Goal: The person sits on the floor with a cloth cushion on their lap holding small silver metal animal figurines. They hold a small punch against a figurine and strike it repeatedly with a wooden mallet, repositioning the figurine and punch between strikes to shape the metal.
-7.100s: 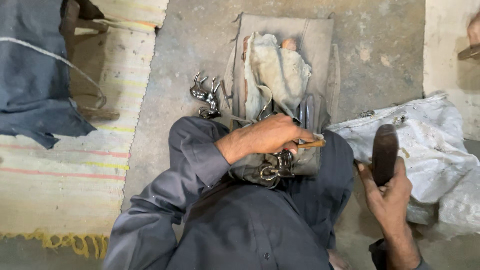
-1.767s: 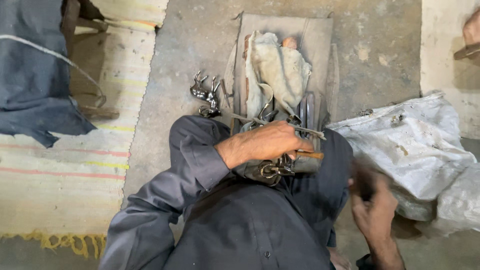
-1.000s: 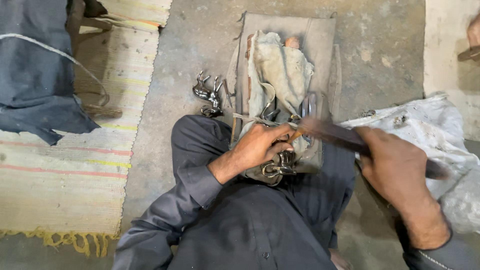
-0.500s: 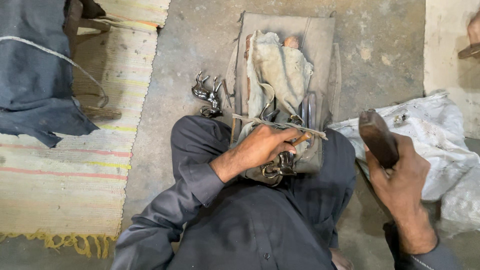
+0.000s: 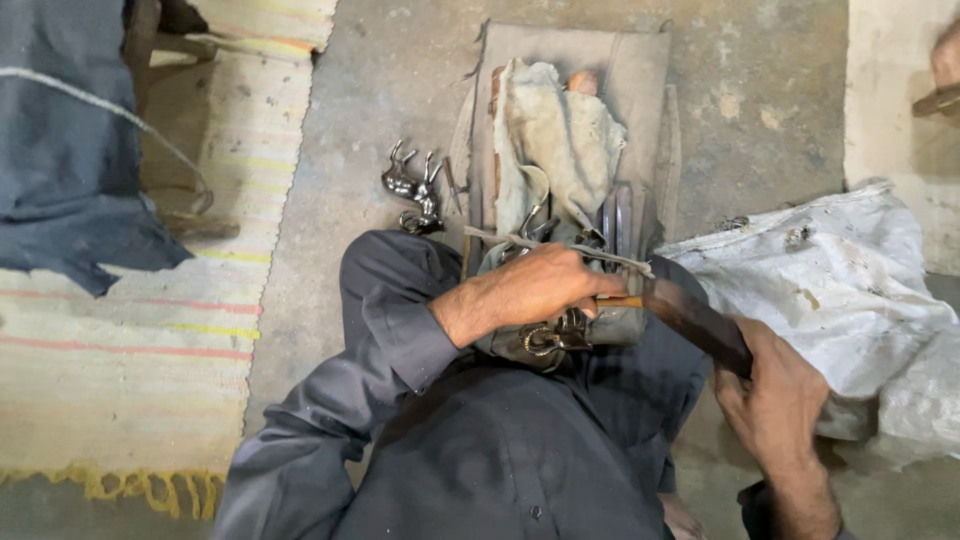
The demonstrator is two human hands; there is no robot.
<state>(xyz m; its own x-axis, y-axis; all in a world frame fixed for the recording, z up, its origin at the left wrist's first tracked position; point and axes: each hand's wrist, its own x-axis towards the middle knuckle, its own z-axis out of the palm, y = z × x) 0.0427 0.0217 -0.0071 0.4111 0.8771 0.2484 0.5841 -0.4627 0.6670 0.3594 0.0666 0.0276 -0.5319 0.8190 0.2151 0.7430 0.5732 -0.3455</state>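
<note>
Wooden mallet is the item in use, seen in the single head view looking down over the person's lap.

Head view, right side: the right hand is closed around the mallet's handle end. The mallet's long axis runs from that hand at lower right up and leftward, its striking end meeting the butt of a small wood-handled tool.

Head view, centre: the left hand is curled shut around that tool, fingers wrapped over it, pinning it against the work on the knee. The tool lies roughly level, its butt pointing right toward the mallet, so tool and mallet are nearly in line, with the mallet tilted somewhat downward toward the right hand. The tool's working tip is hidden under the left hand; what it bears on cannot be told. The left hand is touching the tool; the right hand is well apart from it, reaching it only through the mallet.

Head view, surroundings: metal buckles sit just below the left hand. A grey leather piece lies ahead on the concrete floor, with a pale cloth on it. More metal fittings lie to the left, near a striped mat. A white sack lies to the right.
</note>
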